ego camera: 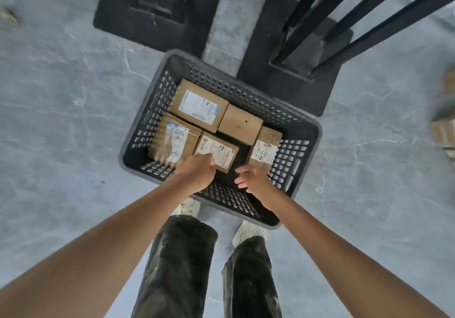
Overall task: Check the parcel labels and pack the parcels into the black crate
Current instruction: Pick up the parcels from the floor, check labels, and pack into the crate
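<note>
While the left hand [197, 173] holds the near corner of the centre parcel [218, 151], thumb on top and fingers curled, placing is the step in hand; five parcels lie inside the black crate [246, 93]. Right hand [253, 180] hovers over the crate's bare near-right floor, fingers loosely spread, holding nothing.

Judged: centre parcel is being seated or squared; next move calls for letting go and nudging it toward the crate's left-wall parcel [172, 143], closing the dark gap at crate centre; there is room along the crate's near wall.

Hidden: fingertips under the left hand, so whether the parcel sits flat cannot be told; label print too small to read; far-middle parcel [240, 123] shows no label on top; right-wall parcel [264, 149] leans, base unseen; tan object [443, 130] well beyond the crate's right side is cut off.
</note>
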A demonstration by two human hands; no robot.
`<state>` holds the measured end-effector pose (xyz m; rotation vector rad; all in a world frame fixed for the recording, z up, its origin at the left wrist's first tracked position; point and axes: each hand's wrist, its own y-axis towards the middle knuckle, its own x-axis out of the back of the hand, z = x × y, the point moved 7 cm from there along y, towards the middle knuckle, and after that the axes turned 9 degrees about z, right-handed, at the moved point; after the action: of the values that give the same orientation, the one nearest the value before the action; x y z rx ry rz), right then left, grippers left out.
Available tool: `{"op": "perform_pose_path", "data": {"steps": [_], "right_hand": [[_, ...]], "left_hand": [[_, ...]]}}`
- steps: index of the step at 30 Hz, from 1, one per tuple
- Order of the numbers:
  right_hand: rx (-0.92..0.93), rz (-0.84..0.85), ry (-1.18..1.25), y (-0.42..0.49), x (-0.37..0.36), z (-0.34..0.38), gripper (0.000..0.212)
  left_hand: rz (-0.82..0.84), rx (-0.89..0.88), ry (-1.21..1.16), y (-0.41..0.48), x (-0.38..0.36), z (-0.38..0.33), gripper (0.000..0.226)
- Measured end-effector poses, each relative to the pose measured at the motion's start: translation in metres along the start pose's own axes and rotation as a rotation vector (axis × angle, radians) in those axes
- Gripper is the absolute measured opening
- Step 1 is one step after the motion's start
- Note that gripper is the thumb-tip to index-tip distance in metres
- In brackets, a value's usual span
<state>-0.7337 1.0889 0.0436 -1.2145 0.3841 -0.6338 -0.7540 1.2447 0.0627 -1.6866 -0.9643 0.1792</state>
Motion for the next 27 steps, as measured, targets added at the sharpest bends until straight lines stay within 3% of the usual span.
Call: {"op": "perform_pose_path", "data": {"steps": [8,12,16,21,27], "right_hand": [[0.253,-0.167,0.231,-0.220,0.047,0.148,0.024],[0.468,-0.313,0.168,-0.358,0.084,0.217,0.024],[0.630,-0.477,0.086,-0.495,0.124,0.255,0.022],[0.865,-0.737,0.127,-0.650,0.173,0.251,0.024],[1.017,-0.938,0.231,-0.760,0.220,0.164,0.025]], "left_hand": [[-0.234,-0.158,0.009,-0.193,0.155,-0.107,0.029],[-0.378,-0.240,0.047,-0.299,0.234,-0.170,0.029],[-0.507,-0.437,0.086,-0.406,0.292,-0.255,0.028],[-0.700,-0.716,0.126,-0.521,0.318,-0.378,0.024],[-0.700,-1.024,0.303,-0.591,0.259,-0.505,0.029]]}}
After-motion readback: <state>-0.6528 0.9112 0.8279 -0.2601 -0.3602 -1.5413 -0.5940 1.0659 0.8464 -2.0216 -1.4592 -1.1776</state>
